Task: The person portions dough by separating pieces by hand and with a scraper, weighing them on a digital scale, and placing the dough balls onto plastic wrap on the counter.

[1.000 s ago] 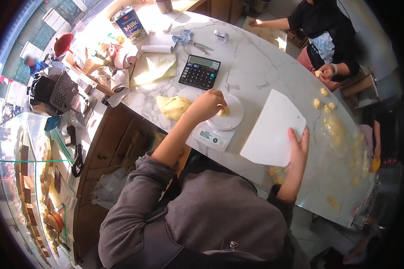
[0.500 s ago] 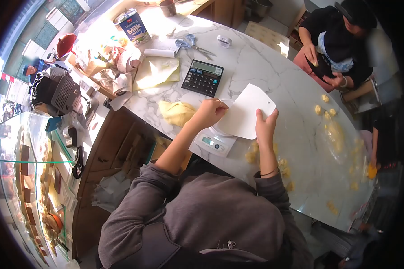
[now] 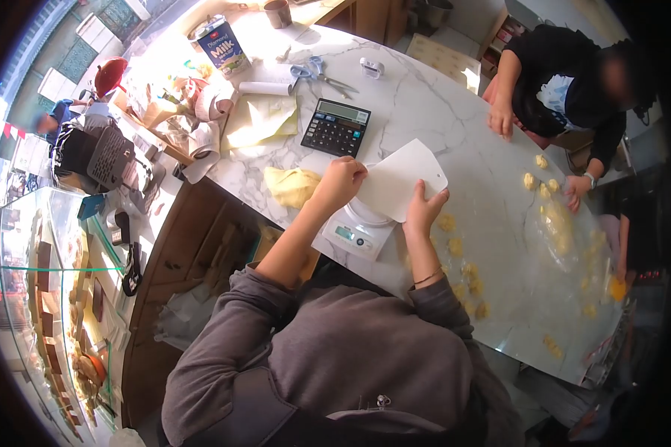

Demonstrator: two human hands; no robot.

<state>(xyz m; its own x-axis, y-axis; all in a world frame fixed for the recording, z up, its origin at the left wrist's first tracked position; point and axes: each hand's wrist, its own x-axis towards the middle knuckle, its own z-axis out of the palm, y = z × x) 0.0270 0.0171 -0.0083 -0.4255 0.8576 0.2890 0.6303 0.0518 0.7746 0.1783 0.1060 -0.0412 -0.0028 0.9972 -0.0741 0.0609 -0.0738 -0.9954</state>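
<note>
My right hand point(image 3: 423, 205) grips the lower right edge of a white scraper point(image 3: 401, 177), thumb on its face. The scraper is held over the round plate of a white kitchen scale point(image 3: 358, 232) and covers most of it. At the scraper's left edge my left hand point(image 3: 341, 181) is closed, fingertips pinched; what is between them is too small to make out. A yellow dough lump point(image 3: 291, 186) lies left of the scale. Small dough pieces point(image 3: 455, 246) sit on the table to the right of my right hand.
Beyond the scale are a calculator point(image 3: 335, 127), scissors point(image 3: 324, 74), paper point(image 3: 259, 119) and a milk carton point(image 3: 222, 48). At the right, another person point(image 3: 559, 89) leans over the marble table point(image 3: 425, 104), near dough pieces point(image 3: 542, 182) and a plastic-wrapped lump point(image 3: 556, 227).
My right hand has brought the scraper left over the scale, uncovering dough pieces on the table. My left hand has moved slightly left. The other person has leaned in and reached toward the dough.
</note>
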